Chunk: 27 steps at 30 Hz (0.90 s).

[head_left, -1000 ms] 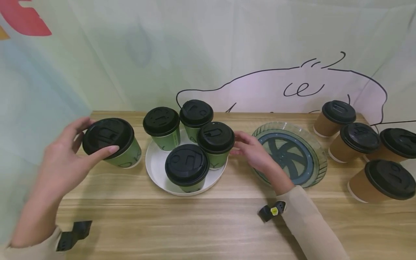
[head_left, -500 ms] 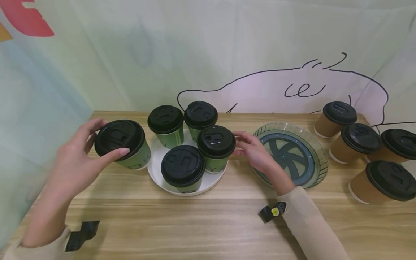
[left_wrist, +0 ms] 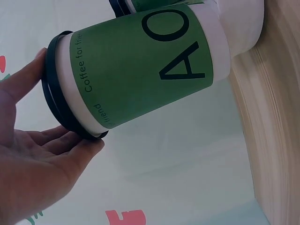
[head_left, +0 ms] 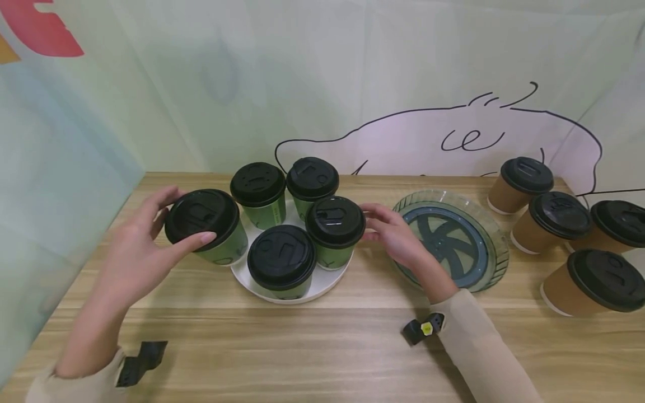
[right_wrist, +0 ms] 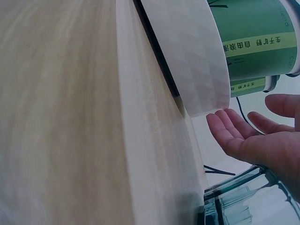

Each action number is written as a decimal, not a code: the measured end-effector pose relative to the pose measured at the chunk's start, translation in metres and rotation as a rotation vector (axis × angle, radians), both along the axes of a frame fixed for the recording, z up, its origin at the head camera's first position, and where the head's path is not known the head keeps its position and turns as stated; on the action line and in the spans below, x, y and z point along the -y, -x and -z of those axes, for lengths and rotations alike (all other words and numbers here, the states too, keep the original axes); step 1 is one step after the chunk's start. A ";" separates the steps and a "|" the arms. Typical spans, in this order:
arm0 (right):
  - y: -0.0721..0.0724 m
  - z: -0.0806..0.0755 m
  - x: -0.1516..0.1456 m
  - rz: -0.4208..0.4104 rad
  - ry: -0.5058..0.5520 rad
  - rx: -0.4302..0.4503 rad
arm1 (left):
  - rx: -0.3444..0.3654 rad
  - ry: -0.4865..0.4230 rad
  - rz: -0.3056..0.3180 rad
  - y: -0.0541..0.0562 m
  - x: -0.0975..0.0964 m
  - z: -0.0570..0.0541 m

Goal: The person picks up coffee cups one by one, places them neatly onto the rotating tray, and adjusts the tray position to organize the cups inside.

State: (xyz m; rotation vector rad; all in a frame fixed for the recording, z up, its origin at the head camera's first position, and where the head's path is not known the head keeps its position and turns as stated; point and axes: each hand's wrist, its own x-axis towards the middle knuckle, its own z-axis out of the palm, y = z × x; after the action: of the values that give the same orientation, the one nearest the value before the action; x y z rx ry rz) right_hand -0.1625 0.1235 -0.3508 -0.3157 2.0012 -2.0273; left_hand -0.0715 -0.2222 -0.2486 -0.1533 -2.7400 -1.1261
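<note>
My left hand [head_left: 146, 252] grips a green paper coffee cup [head_left: 221, 246] by its black lid, thumb on the near side and fingers round the far side. That cup is at the left rim of a white round plate [head_left: 322, 288]; in the left wrist view its base overlaps the plate's wall [left_wrist: 246, 30]. Several like cups stand on the plate, among them a front cup [head_left: 282, 260] and a right cup [head_left: 336, 229]. My right hand [head_left: 393, 235] is at the plate's right side, fingers loosely bent; in the right wrist view its fingertips [right_wrist: 220, 117] touch the plate's outer wall.
Right of the plate, partly behind my right forearm, lies a clear ribbed plastic dish [head_left: 496, 246] with a blue ring pattern. Several brown lidded cups, including a front one [head_left: 569, 285], stand at the table's right. A printed cloth backdrop [head_left: 201, 84] rises behind the wooden table [head_left: 252, 352].
My left hand has carried its cup rightward, up to the plate. The front and right cups on the plate have shifted slightly. My right hand has stayed almost still.
</note>
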 end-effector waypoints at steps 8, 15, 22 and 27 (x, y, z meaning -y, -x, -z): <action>-0.001 -0.001 0.000 0.000 -0.020 -0.002 | 0.017 -0.010 0.009 0.002 -0.005 0.001; -0.001 -0.001 0.000 -0.001 -0.025 -0.003 | 0.002 -0.012 0.018 0.003 -0.009 0.001; -0.001 -0.001 0.000 0.000 -0.023 -0.012 | -0.001 -0.010 0.026 0.002 -0.012 0.000; 0.000 -0.001 0.000 0.004 -0.023 -0.011 | 0.008 0.007 0.030 0.003 -0.013 -0.001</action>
State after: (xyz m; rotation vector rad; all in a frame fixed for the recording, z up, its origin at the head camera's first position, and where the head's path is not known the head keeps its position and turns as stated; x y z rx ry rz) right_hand -0.1622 0.1236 -0.3498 -0.3186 2.0316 -2.0079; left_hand -0.0740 -0.2088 -0.2476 -0.1920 -2.7580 -1.1265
